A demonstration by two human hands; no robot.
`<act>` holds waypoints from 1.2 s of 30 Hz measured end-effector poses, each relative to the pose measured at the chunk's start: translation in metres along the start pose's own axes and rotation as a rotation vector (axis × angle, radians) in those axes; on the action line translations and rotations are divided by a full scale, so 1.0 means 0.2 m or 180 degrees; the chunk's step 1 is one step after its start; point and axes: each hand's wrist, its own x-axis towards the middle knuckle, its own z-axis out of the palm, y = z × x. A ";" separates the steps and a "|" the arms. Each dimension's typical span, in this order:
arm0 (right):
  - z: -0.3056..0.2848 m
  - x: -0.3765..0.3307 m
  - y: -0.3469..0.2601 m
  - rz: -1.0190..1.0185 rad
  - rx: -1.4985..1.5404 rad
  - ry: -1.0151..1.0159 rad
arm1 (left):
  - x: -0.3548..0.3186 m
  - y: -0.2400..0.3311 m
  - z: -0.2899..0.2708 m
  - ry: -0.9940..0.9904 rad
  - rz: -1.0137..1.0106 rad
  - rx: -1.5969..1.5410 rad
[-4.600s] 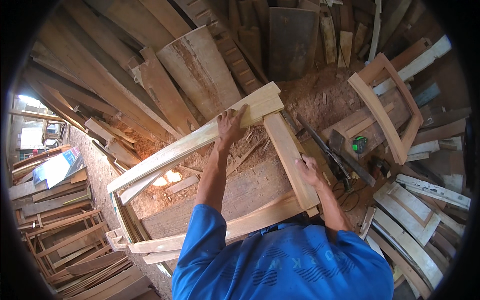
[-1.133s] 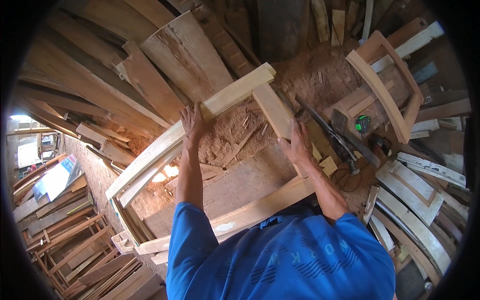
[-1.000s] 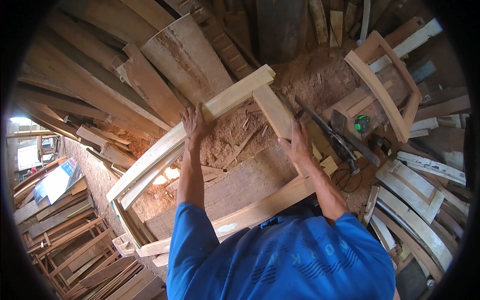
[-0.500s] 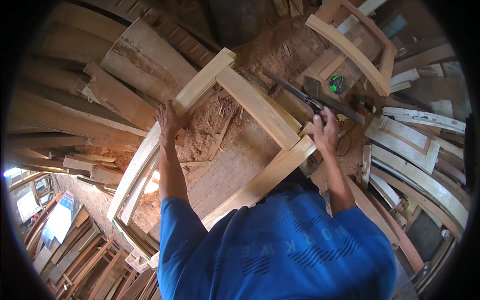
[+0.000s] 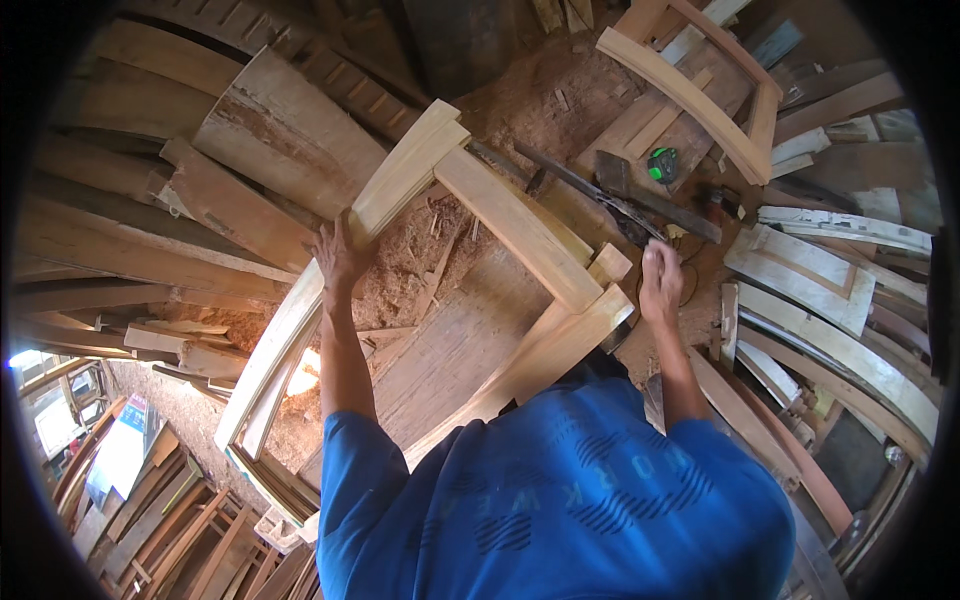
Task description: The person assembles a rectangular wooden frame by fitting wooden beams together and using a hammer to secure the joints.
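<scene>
A pale wooden frame (image 5: 520, 230) with a curved side rail and straight crosspieces lies before me. My left hand (image 5: 338, 258) is wrapped over the curved rail (image 5: 265, 355) on the left. My right hand (image 5: 660, 285) is closed, just right of the frame's near right corner and apart from the wood. Whatever its curled fingers hold, if anything, is hidden. Just beyond that hand, a long dark metal bar tool (image 5: 580, 185) slants past the corner. A short wood end (image 5: 610, 264) sticks out at the joint. My body hides part of the near rail.
A broad board (image 5: 450, 320) lies beneath the frame, with shavings (image 5: 400, 270) around it. A green-and-black tape measure (image 5: 662, 165) sits at the far right, near another curved wooden frame (image 5: 690, 95). Stacked planks (image 5: 150, 220) line the left; white-painted pieces (image 5: 810, 275) lie right.
My right hand has drawn back from the dark bar tool and the joint, slightly toward me, and its fingers have curled in. My left hand stays on the curved rail.
</scene>
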 end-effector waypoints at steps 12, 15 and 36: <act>0.20 -0.12 0.01 0.0229 0.0118 0.0260 | 0.04 -0.07 -0.01 -0.0011 0.0013 0.0259; 0.18 -0.11 -0.01 0.0027 -0.0338 0.0051 | 0.04 -0.06 -0.02 0.0013 0.0035 0.0145; 0.64 0.10 -0.52 -0.0833 -0.1611 -0.1514 | -0.03 -0.02 -0.09 0.0135 0.0002 0.0145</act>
